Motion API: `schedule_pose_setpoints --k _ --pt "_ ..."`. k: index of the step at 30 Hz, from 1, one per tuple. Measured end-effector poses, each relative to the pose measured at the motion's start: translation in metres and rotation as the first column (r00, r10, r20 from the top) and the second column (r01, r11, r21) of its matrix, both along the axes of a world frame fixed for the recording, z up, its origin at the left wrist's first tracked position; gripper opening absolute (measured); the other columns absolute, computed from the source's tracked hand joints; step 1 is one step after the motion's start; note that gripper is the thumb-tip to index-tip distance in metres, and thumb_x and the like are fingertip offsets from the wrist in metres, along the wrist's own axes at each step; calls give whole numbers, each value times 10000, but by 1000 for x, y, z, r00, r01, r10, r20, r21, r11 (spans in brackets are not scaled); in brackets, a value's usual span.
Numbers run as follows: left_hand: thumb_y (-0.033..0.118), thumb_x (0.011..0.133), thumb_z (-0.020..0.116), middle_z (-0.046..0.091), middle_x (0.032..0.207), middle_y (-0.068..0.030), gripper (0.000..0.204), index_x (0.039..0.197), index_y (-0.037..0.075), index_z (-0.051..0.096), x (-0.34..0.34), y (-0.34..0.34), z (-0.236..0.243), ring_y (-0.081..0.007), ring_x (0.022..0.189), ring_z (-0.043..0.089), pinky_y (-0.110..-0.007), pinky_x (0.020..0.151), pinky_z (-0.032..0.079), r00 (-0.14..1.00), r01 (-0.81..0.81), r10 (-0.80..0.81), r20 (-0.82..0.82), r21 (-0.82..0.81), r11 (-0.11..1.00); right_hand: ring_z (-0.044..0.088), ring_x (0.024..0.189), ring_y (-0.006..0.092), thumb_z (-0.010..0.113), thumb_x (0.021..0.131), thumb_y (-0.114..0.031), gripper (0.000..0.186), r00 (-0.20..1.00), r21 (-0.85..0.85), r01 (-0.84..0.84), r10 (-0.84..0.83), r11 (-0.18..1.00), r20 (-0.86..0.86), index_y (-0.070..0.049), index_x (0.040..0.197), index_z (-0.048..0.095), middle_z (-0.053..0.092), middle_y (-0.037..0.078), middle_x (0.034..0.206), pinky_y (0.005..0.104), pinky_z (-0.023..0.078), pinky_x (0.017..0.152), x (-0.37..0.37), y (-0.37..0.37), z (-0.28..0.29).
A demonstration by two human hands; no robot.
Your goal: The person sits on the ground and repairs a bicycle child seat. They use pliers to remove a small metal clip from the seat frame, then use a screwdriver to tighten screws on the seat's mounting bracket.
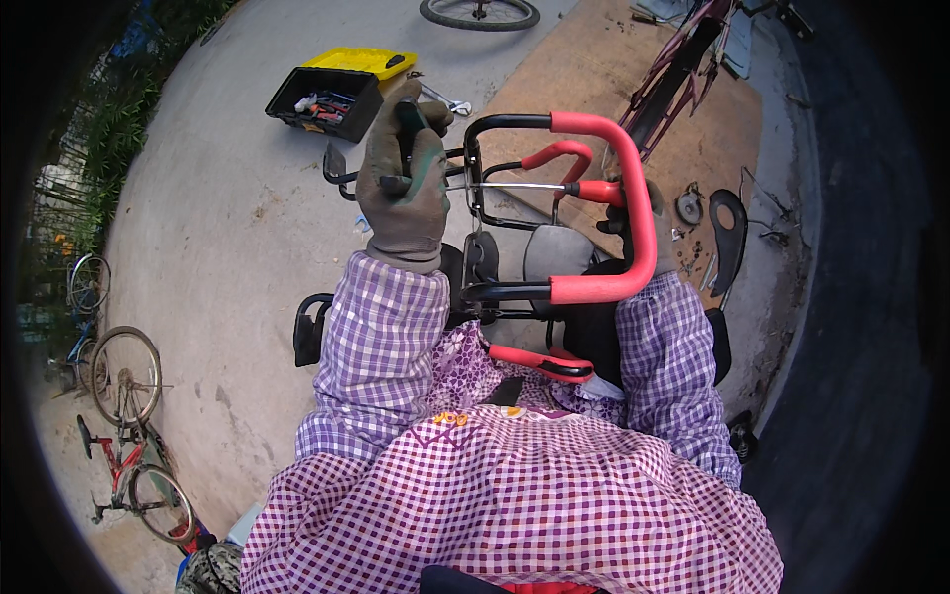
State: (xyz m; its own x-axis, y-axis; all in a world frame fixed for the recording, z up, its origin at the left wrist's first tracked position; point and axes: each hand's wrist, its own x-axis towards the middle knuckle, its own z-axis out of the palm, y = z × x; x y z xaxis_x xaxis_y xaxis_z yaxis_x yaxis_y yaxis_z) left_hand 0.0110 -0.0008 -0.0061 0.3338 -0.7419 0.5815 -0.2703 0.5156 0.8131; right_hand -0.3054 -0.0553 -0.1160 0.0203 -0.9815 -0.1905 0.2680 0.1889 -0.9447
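Observation:
Across my lap rests a black metal frame (507,291) with red foam-padded bars (640,198), resembling a child's bicycle seat. A screwdriver (597,191) with a red handle lies level, its shaft pointing left through the frame. My right hand (648,223), in a dark-palmed work glove, is closed at the screwdriver's handle, partly hidden behind the red bar. My left hand (404,183), in a grey-brown glove, is raised at the frame's left side near the screwdriver's tip. Its fingers are curled closed; what they hold is hidden. A grey pad (557,252) sits inside the frame.
Ahead on the left stands a black toolbox (336,117) with a yellow lid (361,61); a wrench (447,99) lies beside it. At right, a brown board (564,74) bears a bicycle frame (673,84), a black chain guard (729,233) and small parts. A red bicycle (129,465) lies far left.

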Motion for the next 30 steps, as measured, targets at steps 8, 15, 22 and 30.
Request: schedule_pose_setpoints --k 8,15,22,30 --pt "-105 959 581 686 1104 -103 504 1444 29 546 -9 -2 2 -192 1019 698 -313 883 574 985 -155 162 66 -98 983 515 604 67 633 1025 -434 418 993 158 110 -104 981 -50 -111 1290 648 649 -21 815 238 435 523 22 1 11" --pt "-71 943 603 672 1171 -136 471 1407 8 577 -9 1 6 -221 1042 705 -329 905 582 989 -145 138 -50 -170 975 385 507 11 401 1099 -480 541 966 -224 -29 -30 974 -256 -91 1442 554 718 29 868 175 291 466 94 42 102" --pt "-78 932 606 669 1225 -160 477 1401 6 579 -2 10 6 -269 1097 706 -356 933 581 985 -159 143 -95 -191 969 568 617 65 448 1091 -444 534 965 -349 -215 144 912 -220 -73 1461 545 752 102 946 191 407 539 113 53 105" --pt "-75 929 620 671 1133 -135 493 1411 21 580 5 13 6 -256 1033 704 -350 887 578 983 -182 172 -67 -180 967 595 715 70 637 988 -525 531 984 -291 -146 109 946 -142 -87 1281 695 762 32 964 250 432 631 75 35 76"
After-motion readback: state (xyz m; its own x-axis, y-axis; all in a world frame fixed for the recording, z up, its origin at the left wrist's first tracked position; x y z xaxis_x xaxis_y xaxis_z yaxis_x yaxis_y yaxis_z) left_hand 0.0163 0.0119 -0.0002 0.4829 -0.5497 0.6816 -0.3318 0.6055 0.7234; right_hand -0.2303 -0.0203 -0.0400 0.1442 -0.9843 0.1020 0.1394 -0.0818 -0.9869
